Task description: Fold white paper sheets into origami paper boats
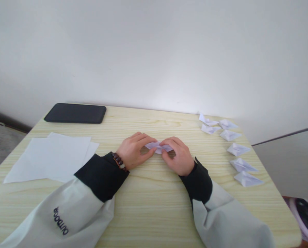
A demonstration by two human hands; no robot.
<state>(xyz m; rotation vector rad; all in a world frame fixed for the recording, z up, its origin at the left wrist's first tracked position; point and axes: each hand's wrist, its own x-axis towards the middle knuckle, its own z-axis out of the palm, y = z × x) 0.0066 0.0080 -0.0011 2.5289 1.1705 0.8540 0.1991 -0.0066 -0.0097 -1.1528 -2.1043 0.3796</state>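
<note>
Apparently, the step in hand was a careful shaping of creases on a small folded paper (159,150), which was between the two hands over the middle of the table (148,206). The left hand (137,148) had its thumb and fingers nearly closed and pinched the left part of this paper. The right hand (178,155) was curled in a similar way, and its thumb and fingertips held the right part. Both hands were therefore occupied, with only a narrow opening between thumb and fingers. How firmly they pressed, I cannot tell.

Near the right edge lay seven folded pieces (238,149), pointed at the ends. On the left side were flat white sheets (63,155), overlapping, and behind them a black phone (75,113), well apart from the hands.

In my judgement, the next move called for a light and equal pressure from both sides, so that the folds could take form without tearing. One hand should hold steady while the other adjusted; too strong a pull could spoil the thin points.
</note>
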